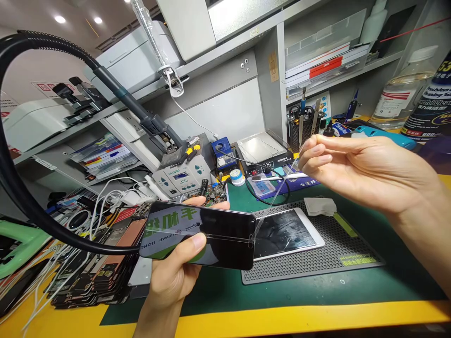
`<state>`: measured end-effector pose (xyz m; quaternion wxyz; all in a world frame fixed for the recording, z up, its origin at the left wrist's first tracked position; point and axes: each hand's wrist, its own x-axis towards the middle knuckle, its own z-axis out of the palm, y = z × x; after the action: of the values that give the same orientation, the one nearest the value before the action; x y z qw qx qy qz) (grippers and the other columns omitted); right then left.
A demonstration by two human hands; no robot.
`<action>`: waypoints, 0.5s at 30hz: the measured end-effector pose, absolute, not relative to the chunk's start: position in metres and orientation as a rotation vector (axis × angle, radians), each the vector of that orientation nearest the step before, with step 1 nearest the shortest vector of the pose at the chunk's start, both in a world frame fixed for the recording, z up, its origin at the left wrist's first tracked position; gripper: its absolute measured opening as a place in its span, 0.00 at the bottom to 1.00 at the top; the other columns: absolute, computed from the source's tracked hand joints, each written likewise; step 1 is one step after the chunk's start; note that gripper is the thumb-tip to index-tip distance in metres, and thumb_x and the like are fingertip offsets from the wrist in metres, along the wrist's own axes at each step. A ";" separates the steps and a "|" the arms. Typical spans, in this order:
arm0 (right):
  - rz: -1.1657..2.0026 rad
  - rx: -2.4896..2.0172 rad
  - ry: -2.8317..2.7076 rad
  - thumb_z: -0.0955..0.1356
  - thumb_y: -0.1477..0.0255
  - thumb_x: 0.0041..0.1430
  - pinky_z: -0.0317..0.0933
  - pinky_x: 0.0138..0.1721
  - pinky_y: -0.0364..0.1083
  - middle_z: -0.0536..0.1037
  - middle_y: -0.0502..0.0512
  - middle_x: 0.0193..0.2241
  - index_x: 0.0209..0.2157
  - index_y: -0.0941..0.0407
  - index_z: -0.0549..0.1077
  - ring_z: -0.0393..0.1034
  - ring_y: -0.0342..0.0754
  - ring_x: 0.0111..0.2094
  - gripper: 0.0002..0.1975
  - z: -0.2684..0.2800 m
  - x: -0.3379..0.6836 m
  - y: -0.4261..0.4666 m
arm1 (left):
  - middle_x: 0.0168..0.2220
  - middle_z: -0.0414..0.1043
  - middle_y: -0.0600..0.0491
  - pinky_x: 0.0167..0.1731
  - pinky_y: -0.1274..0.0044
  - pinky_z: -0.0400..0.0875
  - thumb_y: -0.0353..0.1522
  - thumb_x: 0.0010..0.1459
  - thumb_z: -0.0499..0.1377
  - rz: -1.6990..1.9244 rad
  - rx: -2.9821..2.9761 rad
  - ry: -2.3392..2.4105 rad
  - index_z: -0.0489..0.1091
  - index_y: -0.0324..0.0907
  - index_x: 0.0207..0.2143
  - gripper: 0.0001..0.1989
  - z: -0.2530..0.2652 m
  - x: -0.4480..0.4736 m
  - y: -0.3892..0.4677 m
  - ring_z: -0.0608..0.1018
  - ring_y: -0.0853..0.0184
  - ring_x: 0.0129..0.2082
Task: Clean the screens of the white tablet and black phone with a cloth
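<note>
My left hand (172, 267) grips a black smartphone (225, 244) in the air, thumb pressed on its glossy face and fingers behind. Green and dark reflections with lettering show in the glass. A thin clear strip (278, 195), which looks like tape, runs over the right part of the phone's face, then rises from its right end. My right hand (369, 176) pinches the strip's upper end between thumb and fingers. Behind the phone lies a white-framed tablet (289, 232) with a dark screen, on a grey perforated mat (345, 253).
A thick black hose (10, 188) loops at the left, above stacked phone parts (102, 272) and white cables. Behind stand a soldering station (183, 176), a heating plate (262, 150) and a tool holder (306, 124). Bottles (401, 94) stand at right. White cards (320, 206) lie on the mat.
</note>
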<state>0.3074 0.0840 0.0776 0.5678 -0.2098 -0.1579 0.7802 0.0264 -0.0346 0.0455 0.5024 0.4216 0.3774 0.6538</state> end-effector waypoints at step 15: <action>1.781 -0.522 -0.415 0.59 0.86 0.63 0.69 0.22 0.34 0.68 0.57 0.31 0.36 0.63 0.68 0.67 0.38 0.24 0.08 0.081 0.307 0.082 | 0.56 0.77 0.44 0.55 0.52 0.73 0.29 0.58 0.62 1.581 1.084 0.933 0.68 0.46 0.61 0.27 0.044 0.024 -0.033 0.74 0.45 0.60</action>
<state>0.3074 0.0824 0.0806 0.5808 -0.2235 -0.1777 0.7624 0.0240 -0.0333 0.0435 0.4837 0.4451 0.3829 0.6491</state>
